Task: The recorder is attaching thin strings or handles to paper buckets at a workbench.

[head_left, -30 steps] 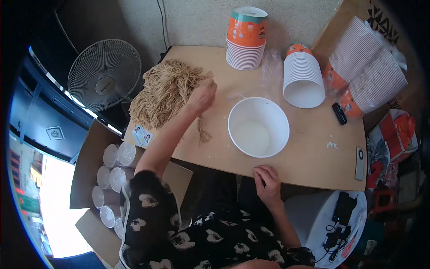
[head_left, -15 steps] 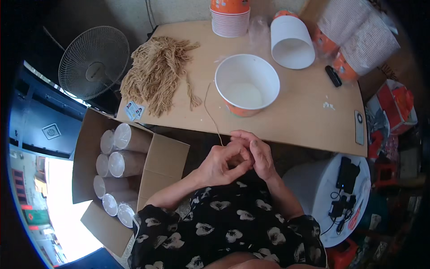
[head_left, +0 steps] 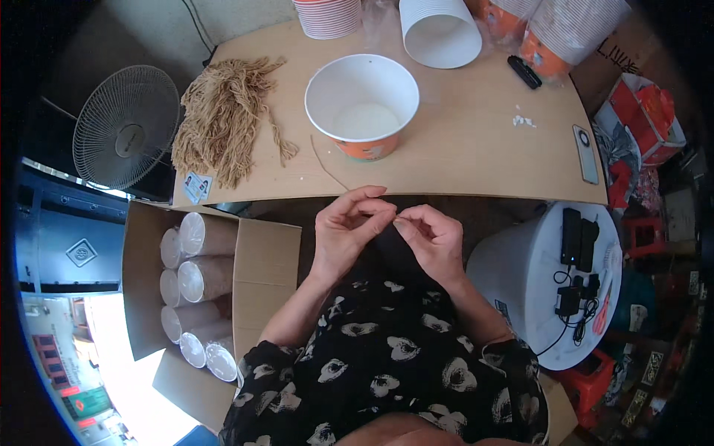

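Just off the table's front edge, my left hand (head_left: 348, 232) and my right hand (head_left: 433, 241) meet at the fingertips, both in a pinch. A thin tan string (head_left: 325, 167) lies on the table and runs over the edge to my left hand, which pinches it. Whatever sits between the right thumb and forefinger is too small to make out. Beyond the hands stands a large white-lined paper tub (head_left: 362, 97) with an orange outside and pale contents at its bottom. A heap of tan strings (head_left: 227, 115) lies at the table's left.
Stacked paper tubs (head_left: 440, 33) line the table's back. At right on the table (head_left: 476, 160) lie a phone (head_left: 585, 154), a black clip-like object (head_left: 524, 72) and white crumbs. An open carton (head_left: 268, 256) of wrapped cylinders, a fan (head_left: 126, 134) and a white drum (head_left: 513, 297) flank me.
My hands, overlapping before, have drawn apart so only the fingertips meet. The whole view has shifted, with the table's things now higher and further left in the picture.
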### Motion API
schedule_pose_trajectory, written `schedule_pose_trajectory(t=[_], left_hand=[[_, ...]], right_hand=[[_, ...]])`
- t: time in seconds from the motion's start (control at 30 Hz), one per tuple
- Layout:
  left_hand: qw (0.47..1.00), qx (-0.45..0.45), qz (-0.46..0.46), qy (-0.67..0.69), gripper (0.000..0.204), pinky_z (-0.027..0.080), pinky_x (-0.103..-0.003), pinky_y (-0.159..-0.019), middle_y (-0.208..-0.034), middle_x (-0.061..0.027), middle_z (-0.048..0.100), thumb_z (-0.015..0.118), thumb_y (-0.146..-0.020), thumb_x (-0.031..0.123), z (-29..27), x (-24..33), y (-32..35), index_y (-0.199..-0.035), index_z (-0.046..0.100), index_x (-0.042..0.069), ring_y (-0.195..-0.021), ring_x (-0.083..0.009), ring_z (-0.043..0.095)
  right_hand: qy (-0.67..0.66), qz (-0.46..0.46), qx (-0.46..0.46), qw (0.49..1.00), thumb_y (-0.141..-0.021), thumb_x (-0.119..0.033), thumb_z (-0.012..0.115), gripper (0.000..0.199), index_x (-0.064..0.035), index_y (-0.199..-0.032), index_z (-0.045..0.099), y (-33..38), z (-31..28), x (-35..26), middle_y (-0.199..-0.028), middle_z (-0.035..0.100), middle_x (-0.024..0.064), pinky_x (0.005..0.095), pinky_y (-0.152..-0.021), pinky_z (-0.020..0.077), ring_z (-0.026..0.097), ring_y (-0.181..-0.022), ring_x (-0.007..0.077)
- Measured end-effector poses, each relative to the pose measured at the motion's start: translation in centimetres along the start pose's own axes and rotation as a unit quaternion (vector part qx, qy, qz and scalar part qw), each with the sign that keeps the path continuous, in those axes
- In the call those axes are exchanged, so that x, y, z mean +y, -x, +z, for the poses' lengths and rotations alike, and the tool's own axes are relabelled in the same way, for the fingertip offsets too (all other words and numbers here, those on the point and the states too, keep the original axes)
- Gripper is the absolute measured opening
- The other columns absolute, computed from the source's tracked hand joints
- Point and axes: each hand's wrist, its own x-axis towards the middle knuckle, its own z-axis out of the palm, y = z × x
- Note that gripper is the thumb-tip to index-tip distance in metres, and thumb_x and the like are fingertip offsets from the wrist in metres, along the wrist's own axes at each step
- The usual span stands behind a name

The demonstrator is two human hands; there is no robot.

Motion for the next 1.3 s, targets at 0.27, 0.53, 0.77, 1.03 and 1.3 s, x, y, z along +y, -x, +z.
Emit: schedule_pose_trajectory(t=[0.27,0.53,0.77,1.03,1.3], left_hand=[[0.664,0.033,0.383,-0.642,0.039,0.047,-0.041,-0.096,-0.110,-0.0052,0.070,0.079,-0.076,0.007,-5.1,7.1,-7.3,-0.113,0.070,0.011,-0.111,-0.0293,0.061],[0.791,-0.052,0.298,-0.532,0.012,0.052,-0.033,-0.074,-0.092,-0.0081,0.070,0.075,-0.082,0.006,-4.4,8.2,-8.4,-0.094,0.073,0.004,-0.088,-0.0218,0.066],[0.857,-0.033,0.232,-0.459,0.011,0.048,-0.029,-0.067,-0.087,-0.0065,0.071,0.074,-0.086,0.008,-4.4,8.4,-8.7,-0.095,0.073,0.001,-0.075,-0.0145,0.064],[0.845,-0.031,0.245,-0.475,0.011,0.048,-0.029,-0.065,-0.085,-0.0071,0.070,0.075,-0.086,0.009,-4.2,8.5,-8.7,-0.094,0.073,0.002,-0.074,-0.0153,0.064],[0.826,-0.040,0.261,-0.498,0.011,0.052,-0.032,-0.067,-0.085,-0.0092,0.070,0.075,-0.083,0.005,-3.2,8.7,-8.7,-0.093,0.072,0.002,-0.077,-0.0194,0.067]], right_hand=[[0.019,-0.085,0.051,0.995,-0.090,-0.001,0.069,0.004,0.0018,-0.092,0.068,-1.5,0.3,-2.1,-0.070,0.059,-0.0007,0.0187,-0.053,0.0375,0.048,-0.061,0.0010],[0.000,-0.156,0.110,0.982,-0.092,-0.003,0.066,0.006,0.0018,-0.092,0.062,-5.7,3.2,-1.9,-0.062,0.053,-0.0033,0.0212,-0.046,0.0330,0.043,-0.054,0.0006],[0.034,-0.133,0.091,0.986,-0.095,-0.003,0.062,0.006,0.0032,-0.095,0.060,-7.7,4.0,-2.0,-0.074,0.061,-0.0002,0.0200,-0.058,0.0451,0.055,-0.064,0.0027],[0.067,-0.212,0.139,0.965,-0.092,-0.004,0.065,0.009,0.0008,-0.089,0.057,-9.1,4.8,-1.8,-0.073,0.064,0.0102,0.0301,-0.058,0.0539,0.068,-0.065,0.0184],[0.052,-0.174,0.124,0.976,-0.093,-0.003,0.064,0.008,0.0034,-0.093,0.058,-9.1,4.2,-1.9,-0.079,0.067,0.0089,0.0278,-0.067,0.0550,0.069,-0.075,0.0139]])
